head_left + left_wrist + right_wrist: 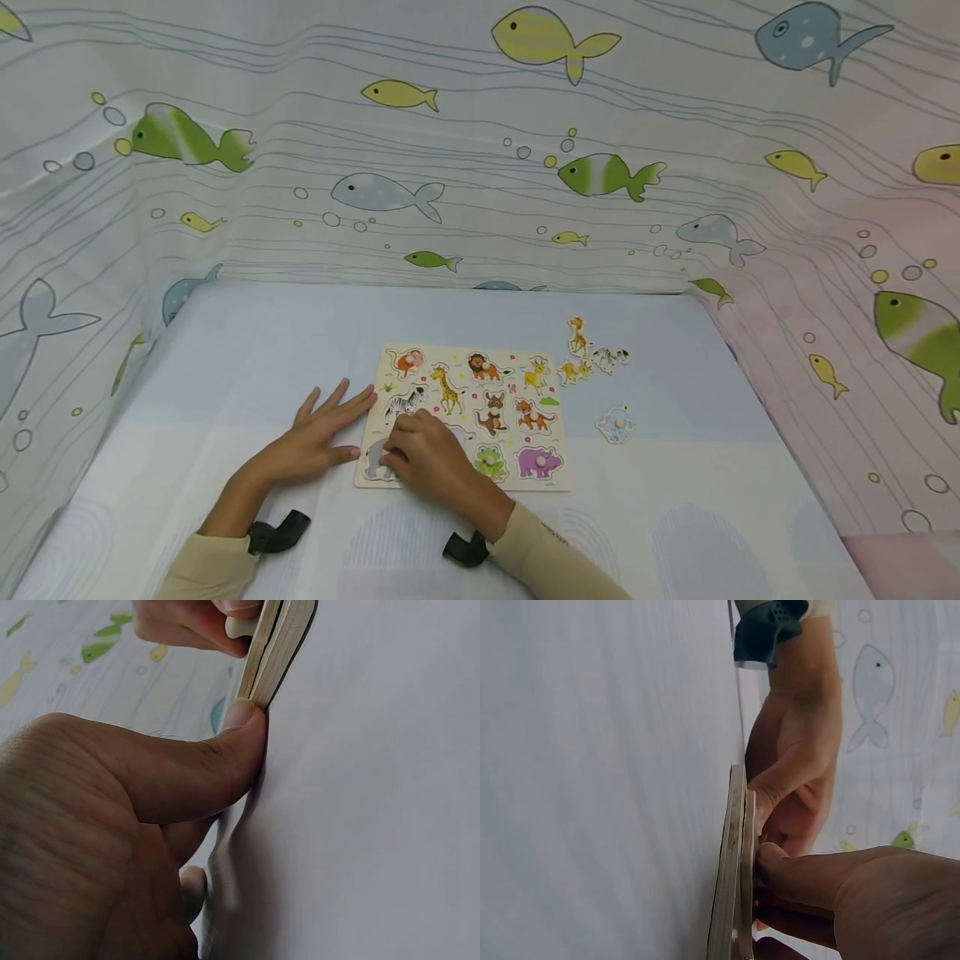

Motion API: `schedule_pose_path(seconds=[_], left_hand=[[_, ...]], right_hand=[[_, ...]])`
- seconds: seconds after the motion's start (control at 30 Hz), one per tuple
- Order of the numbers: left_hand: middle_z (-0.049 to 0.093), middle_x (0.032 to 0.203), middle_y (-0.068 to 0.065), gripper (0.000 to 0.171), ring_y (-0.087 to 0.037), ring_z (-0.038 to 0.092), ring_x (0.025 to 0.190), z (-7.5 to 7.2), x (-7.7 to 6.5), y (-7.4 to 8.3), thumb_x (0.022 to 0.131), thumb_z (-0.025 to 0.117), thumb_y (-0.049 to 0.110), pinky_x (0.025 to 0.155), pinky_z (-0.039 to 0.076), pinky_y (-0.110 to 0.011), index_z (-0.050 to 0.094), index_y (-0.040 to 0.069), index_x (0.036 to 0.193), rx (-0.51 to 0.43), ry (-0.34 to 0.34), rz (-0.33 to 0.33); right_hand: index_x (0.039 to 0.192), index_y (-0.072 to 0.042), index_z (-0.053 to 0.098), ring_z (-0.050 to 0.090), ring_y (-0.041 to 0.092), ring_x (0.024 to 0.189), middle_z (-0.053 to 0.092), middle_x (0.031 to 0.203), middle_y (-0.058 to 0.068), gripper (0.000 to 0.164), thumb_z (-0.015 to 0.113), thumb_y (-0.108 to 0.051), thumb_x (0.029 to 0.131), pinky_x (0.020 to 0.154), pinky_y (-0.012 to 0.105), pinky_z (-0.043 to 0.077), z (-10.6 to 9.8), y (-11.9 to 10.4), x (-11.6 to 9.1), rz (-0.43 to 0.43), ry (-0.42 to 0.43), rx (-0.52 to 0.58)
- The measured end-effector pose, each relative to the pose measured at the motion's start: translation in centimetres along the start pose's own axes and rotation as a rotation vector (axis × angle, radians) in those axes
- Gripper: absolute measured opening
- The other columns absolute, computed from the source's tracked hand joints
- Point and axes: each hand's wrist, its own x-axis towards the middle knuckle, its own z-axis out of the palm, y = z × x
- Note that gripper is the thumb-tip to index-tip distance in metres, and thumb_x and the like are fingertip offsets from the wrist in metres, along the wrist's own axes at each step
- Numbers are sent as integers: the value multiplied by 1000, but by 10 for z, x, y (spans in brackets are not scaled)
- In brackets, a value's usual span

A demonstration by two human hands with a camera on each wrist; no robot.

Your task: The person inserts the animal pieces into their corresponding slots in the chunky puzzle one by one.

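A wooden animal peg puzzle board [467, 421] lies on the table. My left hand [311, 442] has its fingers spread and straight along the board's left side; in the left wrist view its thumb [240, 716] presses against the wooden edge. Over the board's lower left corner, my right hand [431, 458] pinches the grey elephant piece [377, 462] by its knob, and the pale knob [240, 628] shows by those fingers in the left wrist view. In the right wrist view the elephant piece's fit in its recess is hidden behind the fingers.
Right of the board lie loose pieces: a giraffe [577, 335], a zebra [611, 358], a small orange animal [575, 372] and a pale bluish piece with a knob [617, 424]. Fish-patterned cloth [480, 150] walls the table at the back and sides.
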Motion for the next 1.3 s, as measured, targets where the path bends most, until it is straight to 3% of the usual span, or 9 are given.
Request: schedule_pose_path(seconds=[0.23,0.43,1.03,1.3], left_hand=[[35,160,-18,80,-54,10,150,2,0,-1,86,74,25,118,-9,-67,37,8,154,7,26,21],[32,162,-15,81,-49,7,152,1,1,-2,85,75,25,120,-11,-64,36,11,156,4,2,-14],[35,160,-18,79,-53,12,150,0,0,1,87,73,29,118,-7,-68,38,8,154,23,28,21],[33,161,-16,79,-52,10,151,-1,0,2,87,73,29,119,-8,-67,37,9,154,14,8,-3]], right_hand=[[88,-20,78,51,2,75,65,86,-12,9,79,-29,86,66,8,40,0,-1,0,-13,6,-28],[89,-20,77,52,3,76,66,87,-11,8,78,-28,88,68,10,41,0,-1,0,-8,-9,-33],[91,-19,77,52,4,78,66,91,-10,8,76,-27,90,69,11,43,-2,-2,1,2,-65,-54],[91,-19,76,53,5,79,67,92,-10,8,76,-28,90,70,13,44,-2,-2,0,5,-57,-53]])
